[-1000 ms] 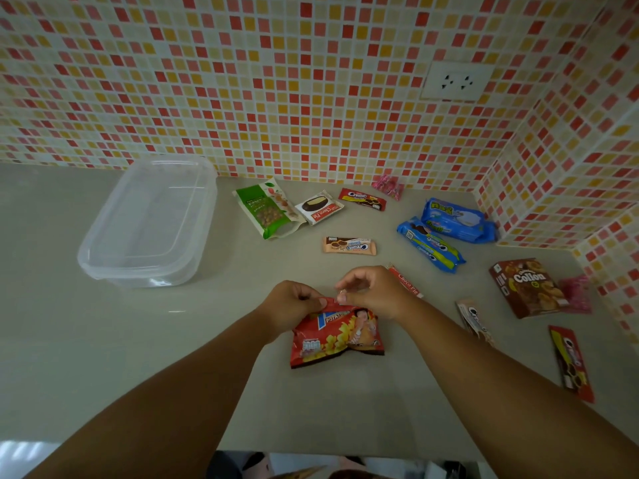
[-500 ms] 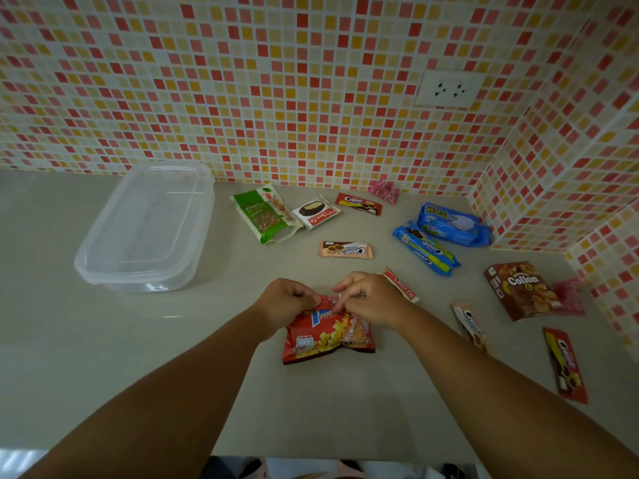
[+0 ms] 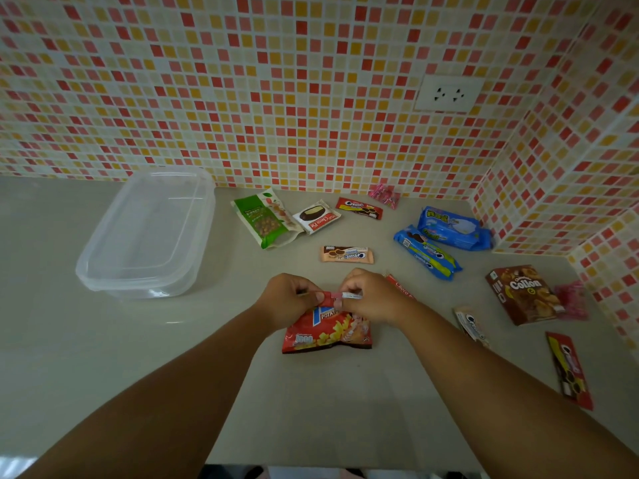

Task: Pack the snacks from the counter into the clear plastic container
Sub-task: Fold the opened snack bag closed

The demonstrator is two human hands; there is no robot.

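Observation:
A red potato-chip bag [image 3: 328, 331] lies on the grey counter [image 3: 173, 357] in front of me. My left hand [image 3: 288, 300] and my right hand [image 3: 371, 297] both pinch its top edge, folding it over. The clear plastic container [image 3: 145, 233] stands with its lid on at the back left, apart from my hands. Other snacks lie scattered: a green nut pouch [image 3: 264, 219], a Choco Pie [image 3: 316, 216], a red cream-cookie pack [image 3: 359, 208], a tan cookie pack [image 3: 347, 254], two blue cookie packs [image 3: 428, 252] [image 3: 453, 228] and a brown Collon box [image 3: 524, 293].
More packets lie at the right: a red cookie pack [image 3: 570, 369], a pale cookie pack [image 3: 473, 326], a Choco stick [image 3: 399, 285] behind my right hand, and pink candy bags [image 3: 383, 195] [image 3: 572, 300]. Mosaic-tiled walls close the back and right, with a socket [image 3: 447, 95].
The top edge of the chip bag has been folded down between my fingers. Both hands stayed on the bag at the same spot; the view shifted slightly.

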